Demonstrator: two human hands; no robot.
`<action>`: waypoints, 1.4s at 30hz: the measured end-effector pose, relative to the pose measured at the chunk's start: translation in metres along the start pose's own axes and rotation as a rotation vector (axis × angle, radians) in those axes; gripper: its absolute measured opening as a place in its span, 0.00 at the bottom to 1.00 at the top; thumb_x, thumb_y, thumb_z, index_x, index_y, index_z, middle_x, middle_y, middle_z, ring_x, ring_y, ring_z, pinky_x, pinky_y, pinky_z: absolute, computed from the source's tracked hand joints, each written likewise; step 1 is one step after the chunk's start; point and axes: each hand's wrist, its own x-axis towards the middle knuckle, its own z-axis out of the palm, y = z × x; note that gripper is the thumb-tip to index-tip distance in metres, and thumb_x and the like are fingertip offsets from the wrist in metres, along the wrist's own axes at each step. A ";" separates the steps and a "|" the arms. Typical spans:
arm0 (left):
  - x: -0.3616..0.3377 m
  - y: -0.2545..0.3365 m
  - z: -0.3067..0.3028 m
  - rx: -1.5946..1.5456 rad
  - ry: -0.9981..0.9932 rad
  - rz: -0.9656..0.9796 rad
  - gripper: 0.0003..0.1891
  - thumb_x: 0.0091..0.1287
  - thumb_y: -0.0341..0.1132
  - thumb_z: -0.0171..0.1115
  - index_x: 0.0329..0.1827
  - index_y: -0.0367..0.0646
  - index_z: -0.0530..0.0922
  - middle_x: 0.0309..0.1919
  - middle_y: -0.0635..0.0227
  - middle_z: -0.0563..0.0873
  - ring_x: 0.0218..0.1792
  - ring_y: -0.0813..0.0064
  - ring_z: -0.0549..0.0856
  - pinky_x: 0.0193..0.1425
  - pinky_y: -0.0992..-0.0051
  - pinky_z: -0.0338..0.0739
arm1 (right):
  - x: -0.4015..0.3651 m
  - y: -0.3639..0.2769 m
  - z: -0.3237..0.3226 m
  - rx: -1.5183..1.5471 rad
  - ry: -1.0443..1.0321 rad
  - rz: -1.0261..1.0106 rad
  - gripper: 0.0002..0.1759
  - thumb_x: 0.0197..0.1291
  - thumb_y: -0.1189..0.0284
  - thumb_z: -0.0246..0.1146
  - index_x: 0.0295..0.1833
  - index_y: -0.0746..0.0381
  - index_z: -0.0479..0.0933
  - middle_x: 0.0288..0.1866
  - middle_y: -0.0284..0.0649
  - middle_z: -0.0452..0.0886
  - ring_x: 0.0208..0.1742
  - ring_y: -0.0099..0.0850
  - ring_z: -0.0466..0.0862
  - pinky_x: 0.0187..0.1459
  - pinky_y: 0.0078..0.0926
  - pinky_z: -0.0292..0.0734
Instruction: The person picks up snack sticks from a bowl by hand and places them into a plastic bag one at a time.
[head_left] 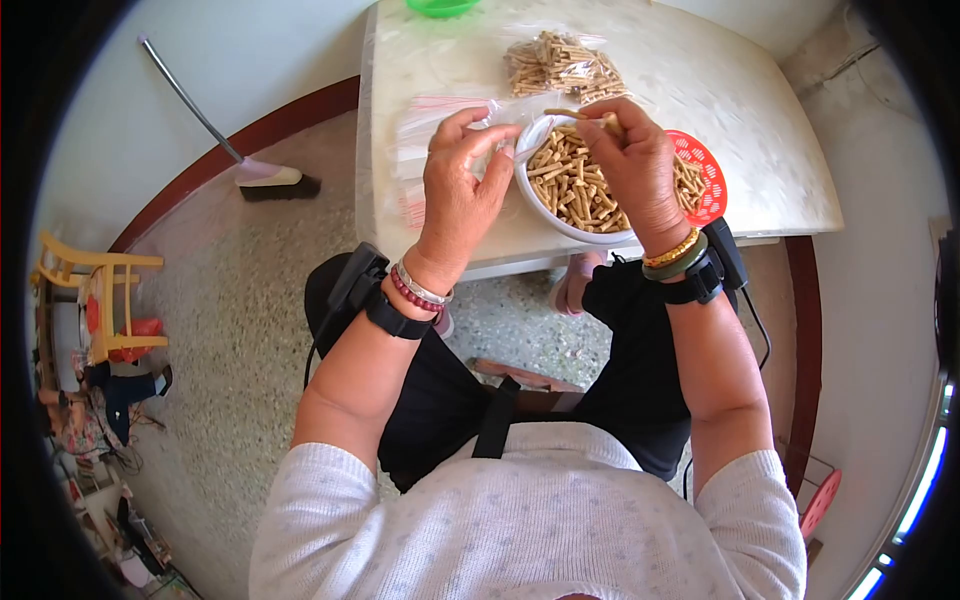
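Right hand (pixel 632 160) pinched on a brown stick (pixel 566 113) above white bowl (pixel 590 238), left hand (pixel 463 185) partly open, grasp indeterminate.

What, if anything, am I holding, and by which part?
Your right hand holds a thin brown stick near one end; I can't tell whether your left hand holds anything.

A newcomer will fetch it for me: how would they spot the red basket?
On the pale table, look just right of the white bowl, partly behind the right hand. The round red basket there holds short brown sticks, as the bowl does. Its red colour and slotted rim set it apart.
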 end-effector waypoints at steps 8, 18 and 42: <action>-0.005 -0.002 0.010 -0.222 -0.081 -0.155 0.15 0.66 0.23 0.56 0.55 0.38 0.80 0.53 0.60 0.82 0.46 0.73 0.83 0.46 0.77 0.77 | 0.010 -0.001 0.030 -0.351 -0.050 -0.347 0.09 0.57 0.68 0.67 0.42 0.60 0.81 0.25 0.41 0.81 0.24 0.36 0.81 0.29 0.33 0.75; -0.006 -0.002 0.006 -0.118 -0.036 -0.154 0.17 0.64 0.22 0.56 0.56 0.39 0.79 0.54 0.60 0.81 0.45 0.72 0.83 0.45 0.77 0.78 | 0.021 0.019 -0.001 -0.375 -0.112 -0.498 0.14 0.66 0.68 0.56 0.49 0.66 0.78 0.38 0.48 0.82 0.41 0.27 0.81 0.42 0.24 0.75; -0.002 0.005 0.004 0.092 -0.011 0.146 0.11 0.70 0.38 0.59 0.36 0.39 0.81 0.59 0.55 0.78 0.61 0.57 0.74 0.66 0.63 0.65 | -0.011 -0.012 0.001 0.186 -0.378 -0.131 0.08 0.61 0.78 0.65 0.45 0.64 0.77 0.35 0.30 0.80 0.38 0.16 0.77 0.42 0.17 0.75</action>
